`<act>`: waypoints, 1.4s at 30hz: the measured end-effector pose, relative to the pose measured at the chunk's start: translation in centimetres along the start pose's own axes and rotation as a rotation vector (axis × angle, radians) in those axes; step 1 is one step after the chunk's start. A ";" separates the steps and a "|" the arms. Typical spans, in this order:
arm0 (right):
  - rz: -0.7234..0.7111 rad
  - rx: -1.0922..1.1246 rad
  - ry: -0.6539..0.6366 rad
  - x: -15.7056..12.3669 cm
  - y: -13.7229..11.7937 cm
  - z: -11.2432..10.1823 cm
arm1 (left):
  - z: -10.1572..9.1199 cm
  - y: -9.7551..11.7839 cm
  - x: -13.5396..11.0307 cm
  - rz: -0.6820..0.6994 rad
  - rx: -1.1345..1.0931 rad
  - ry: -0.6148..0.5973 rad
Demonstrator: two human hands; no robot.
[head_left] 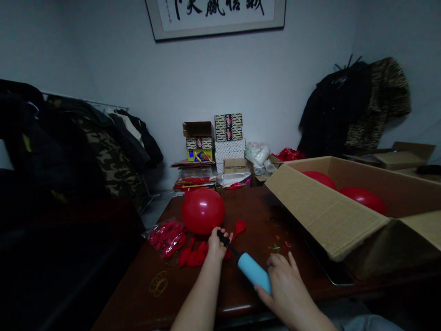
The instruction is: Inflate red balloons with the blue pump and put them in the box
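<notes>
Two bare hands work over one dark brown, glossy wooden worktop [248, 207]. The left hand [219, 244] has its fingers clamped on the slim black end of a single hand pump [254, 272], with the last finger or two lifted away. The right hand [287, 282] is closed round the near end of the pump's smooth, light blue cylinder, thumb on one side and curled fingers on the other, one finger sticking out. The pump slants between them, above the near edge.

One inflated balloon [203, 211], red, shiny and nearly round, sits just beyond the left hand, its underside meeting the fingertips, near the worktop's left edge. Beside it lies one clear, crinkled plastic bag [168, 236] of red balloons. Several loose, limp rubber balloons [193, 255] heap next to the bag, too overlapped to count; one flat, teardrop-shaped balloon [240, 225] points toward the far edge.

Toward the near left corner lies a cluster of thin yellowish loops [158, 283], several overlapping. Tiny coloured bits [280, 246] are scattered beyond the right hand, too small to make out.

At the right edge stands one large open carton [320, 207] of matt brown cardboard; two rounded red balloons [363, 200] show inside. One flat dark slab [332, 269] lies beside it.
</notes>
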State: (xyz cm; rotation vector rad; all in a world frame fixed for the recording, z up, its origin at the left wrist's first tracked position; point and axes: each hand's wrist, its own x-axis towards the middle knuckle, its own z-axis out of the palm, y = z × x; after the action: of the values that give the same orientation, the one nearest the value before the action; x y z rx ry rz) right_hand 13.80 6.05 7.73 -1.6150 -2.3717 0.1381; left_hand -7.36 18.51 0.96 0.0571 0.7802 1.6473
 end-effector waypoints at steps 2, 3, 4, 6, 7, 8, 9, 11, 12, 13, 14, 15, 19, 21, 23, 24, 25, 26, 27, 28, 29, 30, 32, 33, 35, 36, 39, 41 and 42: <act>0.004 -0.010 0.002 0.6 -0.3 0.1 | 0.0 -0.2 0.0 -0.005 0.008 0.001; 0.003 -0.014 0.005 0.8 -0.4 0.3 | 0.0 -0.3 0.0 -0.009 0.011 0.002; 0.002 -0.019 0.010 1.2 -0.6 0.4 | 0.0 -0.4 -0.1 -0.014 0.015 0.002; -0.004 -0.026 0.015 1.8 -0.8 0.7 | -0.1 -0.6 0.0 -0.024 0.019 0.001; -0.006 -0.028 0.017 2.2 -0.9 0.9 | -0.2 -0.8 0.0 -0.029 0.022 -0.001; -0.007 -0.030 0.017 2.6 -1.1 1.1 | -0.3 -0.9 0.0 -0.032 0.026 -0.005; -0.006 -0.031 0.014 3.0 -1.2 1.3 | -0.4 -1.1 0.0 -0.031 0.029 -0.008; 0.003 -0.031 0.006 3.8 -1.5 1.7 | -0.5 -1.4 0.0 -0.027 0.034 -0.012; 0.011 -0.029 0.003 4.1 -1.6 1.9 | -0.6 -1.5 -0.1 -0.027 0.035 -0.012; 0.018 -0.026 0.001 4.4 -1.8 2.2 | -0.6 -1.6 -0.1 -0.030 0.035 -0.011; 0.024 -0.021 -0.002 4.6 -1.9 2.4 | -0.6 -1.6 -0.1 -0.033 0.039 -0.008; 0.027 -0.015 -0.002 4.7 -2.0 2.7 | -0.7 -1.5 -0.1 -0.033 0.047 -0.006; 0.025 0.009 0.009 4.2 -2.3 3.8 | -0.7 -1.5 0.1 0.021 0.112 -0.003; 0.031 0.007 0.009 3.5 -2.3 4.1 | -0.8 -1.7 0.4 0.048 0.134 0.013; 0.034 -0.007 -0.011 2.7 -2.2 3.9 | -1.1 -2.0 0.8 0.066 0.141 0.039; 0.031 -0.013 -0.024 2.3 -2.0 3.8 | -1.3 -2.1 1.0 0.073 0.140 0.049; 0.026 -0.018 -0.037 1.8 -1.7 3.6 | -1.4 -2.1 1.2 0.080 0.139 0.057; 0.019 -0.021 -0.051 1.2 -1.3 3.4 | -1.6 -2.1 1.4 0.088 0.140 0.064; 0.015 -0.024 -0.064 0.6 -0.8 3.2 | -1.8 -2.0 1.6 0.093 0.142 0.067; 0.011 -0.027 -0.077 -0.1 -0.3 3.1 | -2.0 -1.9 1.7 0.097 0.147 0.068; 0.003 -0.028 -0.089 -0.7 0.3 3.0 | -2.2 -1.7 1.9 0.100 0.151 0.068; 0.002 -0.029 -0.109 -1.4 0.9 3.0 | -2.3 -1.5 2.0 0.103 0.156 0.070; 0.002 -0.020 -0.156 -2.5 1.9 3.0 | -2.5 -1.1 2.3 0.099 0.162 0.079; 0.005 -0.011 -0.181 -3.0 2.3 2.9 | -2.5 -0.9 2.4 0.093 0.163 0.085; 0.009 0.008 -0.211 -3.5 2.7 2.6 | -2.4 -0.8 2.5 0.067 0.158 0.095; 0.012 0.015 -0.211 -3.6 2.7 2.3 | -2.3 -0.8 2.6 0.051 0.150 0.097; 0.030 0.028 -0.163 -3.4 2.3 1.2 | -2.0 -0.8 2.5 0.027 0.109 0.101; 0.037 0.035 -0.129 -3.1 1.9 0.4 | -1.9 -0.7 2.4 0.029 0.087 0.098; 0.036 0.037 -0.115 -2.8 1.8 0.1 | -1.8 -0.7 2.4 0.033 0.080 0.094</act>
State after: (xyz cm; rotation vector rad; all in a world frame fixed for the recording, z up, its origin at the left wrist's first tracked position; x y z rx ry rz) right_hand 16.36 4.10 6.76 -1.6746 -2.4095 0.2875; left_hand -8.19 19.81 -1.70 0.0495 0.9212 1.6595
